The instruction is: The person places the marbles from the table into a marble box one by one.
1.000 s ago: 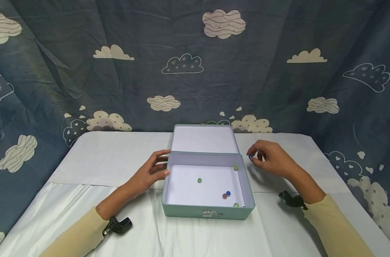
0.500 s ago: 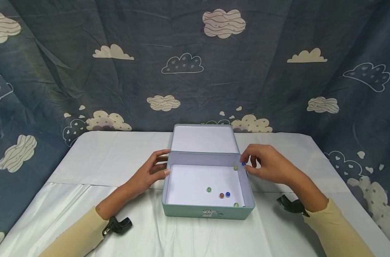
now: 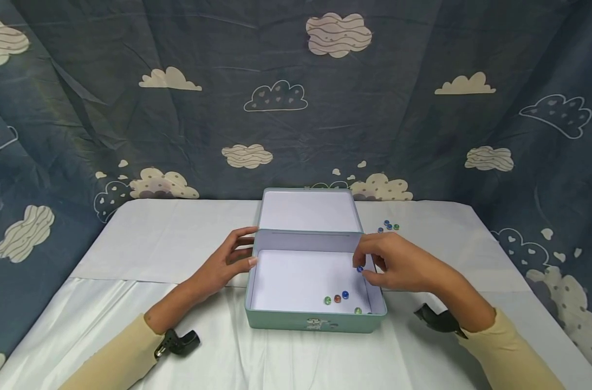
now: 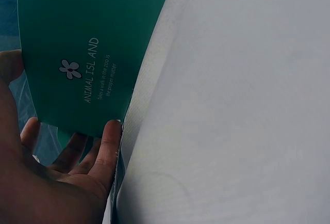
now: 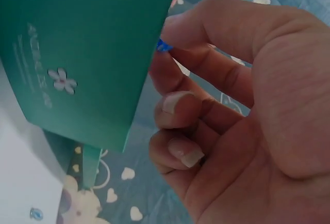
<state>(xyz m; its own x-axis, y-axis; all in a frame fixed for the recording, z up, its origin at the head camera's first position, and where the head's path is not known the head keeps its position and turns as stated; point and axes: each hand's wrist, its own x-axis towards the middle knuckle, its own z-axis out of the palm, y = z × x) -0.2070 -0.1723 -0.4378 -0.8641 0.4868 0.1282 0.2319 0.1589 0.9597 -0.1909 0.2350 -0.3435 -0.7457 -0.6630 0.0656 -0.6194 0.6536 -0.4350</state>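
An open green tin box point(image 3: 315, 322) with a pale inside stands mid-table. My left hand point(image 3: 226, 261) rests against its left side, thumb near the rim and fingers spread, as the left wrist view also shows. Over the box's right part, inside the rim, my right hand point(image 3: 402, 263) pinches a blue marble point(image 3: 359, 269) between thumb and fingertip. On the box floor lie a green marble point(image 3: 327, 300), a reddish-brown marble point(image 3: 337, 299), another blue marble point(image 3: 345, 294) and a second green one near the front wall. The right hand hides the box's back right corner.
The box's lid point(image 3: 309, 210) lies folded back behind it. Several blue and green marbles point(image 3: 389, 227) sit on the white cloth point(image 3: 144, 238) beyond the right hand. A dark curtain point(image 3: 203, 130) with cloud prints hangs behind the table.
My right hand has carried the blue marble leftward over the rim, uncovering marbles on the cloth. A green marble has rolled toward the box's front right. My left hand has stayed put.
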